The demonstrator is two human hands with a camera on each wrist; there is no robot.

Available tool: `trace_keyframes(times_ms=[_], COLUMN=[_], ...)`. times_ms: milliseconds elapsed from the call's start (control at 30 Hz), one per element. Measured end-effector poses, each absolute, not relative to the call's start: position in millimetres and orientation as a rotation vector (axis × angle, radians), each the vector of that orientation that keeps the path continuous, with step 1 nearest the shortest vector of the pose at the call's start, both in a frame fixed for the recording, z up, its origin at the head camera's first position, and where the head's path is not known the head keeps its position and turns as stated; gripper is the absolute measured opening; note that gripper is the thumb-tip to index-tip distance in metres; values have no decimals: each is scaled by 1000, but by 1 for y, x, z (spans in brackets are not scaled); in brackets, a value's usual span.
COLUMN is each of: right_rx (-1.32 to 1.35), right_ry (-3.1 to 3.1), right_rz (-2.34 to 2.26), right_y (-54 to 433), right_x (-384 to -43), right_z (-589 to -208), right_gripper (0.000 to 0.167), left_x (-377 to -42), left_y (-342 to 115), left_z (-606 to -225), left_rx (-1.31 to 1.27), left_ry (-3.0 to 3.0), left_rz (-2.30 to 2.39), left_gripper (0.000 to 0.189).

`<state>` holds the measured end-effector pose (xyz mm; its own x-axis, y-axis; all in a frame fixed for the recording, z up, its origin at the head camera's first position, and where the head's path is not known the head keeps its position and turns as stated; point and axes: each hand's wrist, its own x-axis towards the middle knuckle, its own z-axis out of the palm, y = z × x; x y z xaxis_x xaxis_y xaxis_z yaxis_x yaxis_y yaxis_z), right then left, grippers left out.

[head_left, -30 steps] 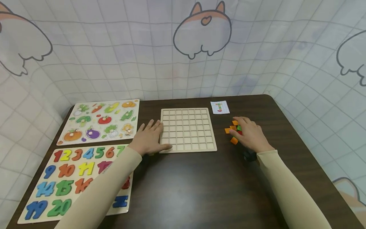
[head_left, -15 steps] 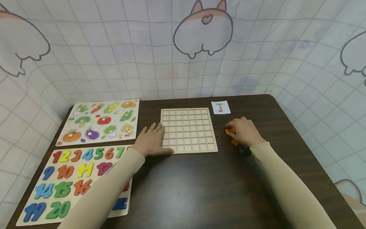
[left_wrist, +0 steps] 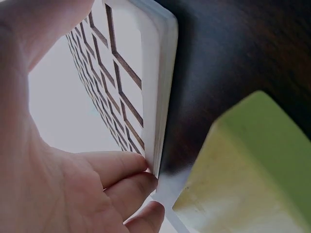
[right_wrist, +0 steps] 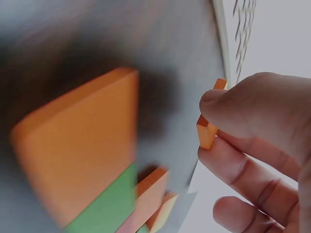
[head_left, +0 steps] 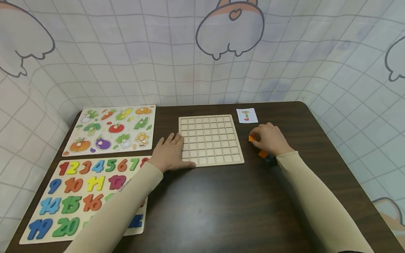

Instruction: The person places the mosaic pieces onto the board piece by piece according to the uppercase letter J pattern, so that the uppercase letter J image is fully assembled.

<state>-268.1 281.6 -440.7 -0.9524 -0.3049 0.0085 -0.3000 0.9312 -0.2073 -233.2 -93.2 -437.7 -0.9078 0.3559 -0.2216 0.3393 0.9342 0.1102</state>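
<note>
My left hand (head_left: pixel 169 153) rests with extended fingers at the left edge of a wooden grid board (head_left: pixel 210 140), its thumb along the near edge. The left wrist view shows a yellow-green block (left_wrist: pixel 248 165) beside the board. Right of the board, my right hand (head_left: pixel 270 140) pinches an orange tile (right_wrist: pixel 207 133) between thumb and fingers. Orange shows above and below the thumb, and I cannot tell whether that is one tile or two. Close by lie another orange tile (right_wrist: pixel 87 141), a green tile (right_wrist: pixel 109 201) and several others, mostly hidden under the hand in the head view.
A small card (head_left: pixel 247 115) with a coloured J pattern lies behind the right hand. On the left are a vegetable picture board (head_left: pixel 109 130) and a number board (head_left: pixel 80 196), partly covered by the left sleeve. A patterned curtain (head_left: pixel 177 52) surrounds the dark table (head_left: pixel 202 207).
My right hand has moved left over the tiles and its fingers have closed on an orange one. The left hand stays at the board. The view has shifted slightly.
</note>
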Motion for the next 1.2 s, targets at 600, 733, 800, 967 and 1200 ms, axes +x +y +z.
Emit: trace_keyframes(times_ms=[600,733,800,967,1200], right_rx=[-734,-730,-735,-750,-712], right_ry=[2935,2915,2909,2915,2934], right_rz=[-542,-524,-513,-471,-422], right_y=[168,148,139,117,103], right_x=[-327,-334,-337,-345,-354], right_z=[-432,-431,-431,-434,-440], right_gripper=[27,27,26,27,27], left_x=[-234,-234,-235,-235,-236], left_y=[-98,-97,-96,-96,-97], left_z=[-440,-440,-441,-440,-439], left_rx=[471,470,476,484,493], left_ry=[2848,2848,2851,2850,2856], left_rz=[136,119,104,76,58], left_gripper=[120,120,120,119,119])
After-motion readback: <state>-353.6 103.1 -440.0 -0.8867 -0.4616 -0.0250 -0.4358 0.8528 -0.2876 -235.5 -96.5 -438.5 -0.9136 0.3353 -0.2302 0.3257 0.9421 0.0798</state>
